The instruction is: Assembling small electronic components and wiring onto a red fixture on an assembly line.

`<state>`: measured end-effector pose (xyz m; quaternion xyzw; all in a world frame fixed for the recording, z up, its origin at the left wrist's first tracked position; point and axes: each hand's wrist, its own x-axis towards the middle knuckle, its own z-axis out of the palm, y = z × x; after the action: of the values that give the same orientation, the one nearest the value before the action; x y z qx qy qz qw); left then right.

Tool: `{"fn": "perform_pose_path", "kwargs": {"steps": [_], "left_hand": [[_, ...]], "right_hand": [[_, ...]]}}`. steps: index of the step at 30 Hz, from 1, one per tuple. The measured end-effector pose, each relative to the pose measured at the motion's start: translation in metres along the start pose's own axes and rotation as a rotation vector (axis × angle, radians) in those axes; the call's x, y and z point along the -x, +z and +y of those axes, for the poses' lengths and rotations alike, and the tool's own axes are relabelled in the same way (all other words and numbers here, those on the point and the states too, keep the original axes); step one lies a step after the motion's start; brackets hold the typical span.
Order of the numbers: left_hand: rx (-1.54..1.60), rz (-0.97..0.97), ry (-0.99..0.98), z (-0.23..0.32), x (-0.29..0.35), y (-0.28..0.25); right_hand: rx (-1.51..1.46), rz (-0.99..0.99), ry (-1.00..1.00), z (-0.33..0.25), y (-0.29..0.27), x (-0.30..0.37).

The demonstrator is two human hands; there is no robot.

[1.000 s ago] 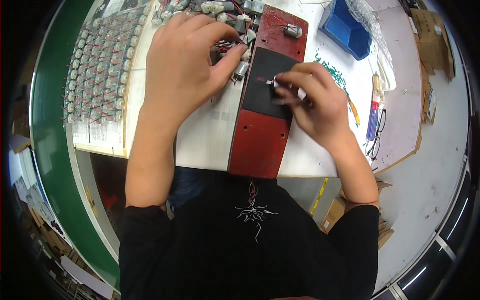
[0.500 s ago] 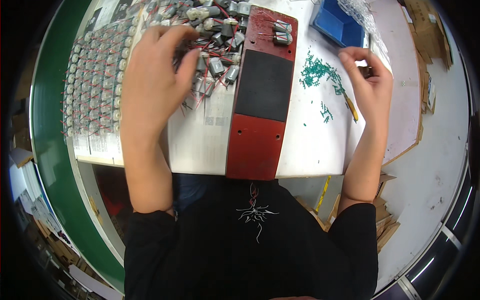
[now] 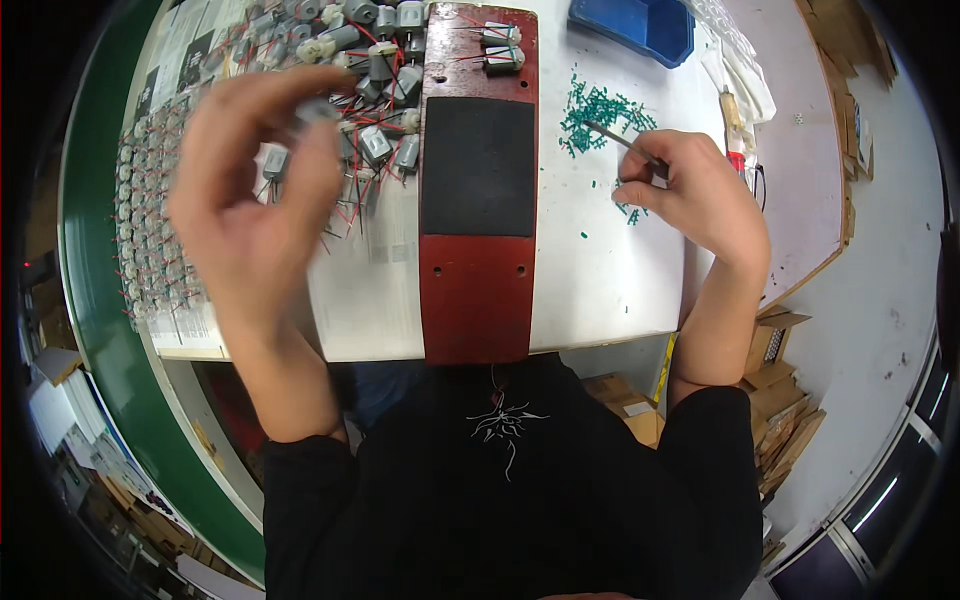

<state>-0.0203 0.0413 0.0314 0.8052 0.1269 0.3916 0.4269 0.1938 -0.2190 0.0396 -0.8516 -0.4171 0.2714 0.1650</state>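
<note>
My left hand [image 3: 245,200] is over the near left side of a pile of small grey motors [image 3: 375,145] with red wire leads. Its thumb and index finger curve around a pale grey shape, blurred, that looks like a small motor [image 3: 317,110]. My right hand [image 3: 690,185] pinches slim dark tweezers [image 3: 632,150], their tip pointing left at scattered tiny green parts [image 3: 590,115]. Between the hands lies a long red board [image 3: 478,300] with a black pad [image 3: 478,165]. Two motors [image 3: 502,60] with wires rest at its far end.
Rows of motors [image 3: 150,215] stand on paper at the left. A blue bin [image 3: 630,30] sits at the far right, near clear plastic wrap and a wooden-handled tool [image 3: 732,112]. Cardboard boxes [image 3: 780,380] are beyond the table's right side.
The view has shifted, so the board appears further left. My right hand has come nearer and left toward the green parts, with tweezers now showing in it. My left hand remains by the pile.
</note>
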Motion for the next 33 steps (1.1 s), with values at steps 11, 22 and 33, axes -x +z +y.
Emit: {"fn": "perform_pose_path", "kwargs": {"steps": [11,22,33], "left_hand": [[-0.100,-0.567,0.090,0.008,0.021,0.031],[-0.057,-0.804,-0.180,0.022,0.015,0.021],[-0.371,-0.509,0.390,0.001,0.022,0.046]], "right_hand": [[0.106,0.142,-0.233,0.011,0.014,-0.001],[-0.128,0.219,-0.079,-0.005,0.010,-0.003],[-0.491,0.267,-0.098,-0.011,0.018,-0.011]]}}
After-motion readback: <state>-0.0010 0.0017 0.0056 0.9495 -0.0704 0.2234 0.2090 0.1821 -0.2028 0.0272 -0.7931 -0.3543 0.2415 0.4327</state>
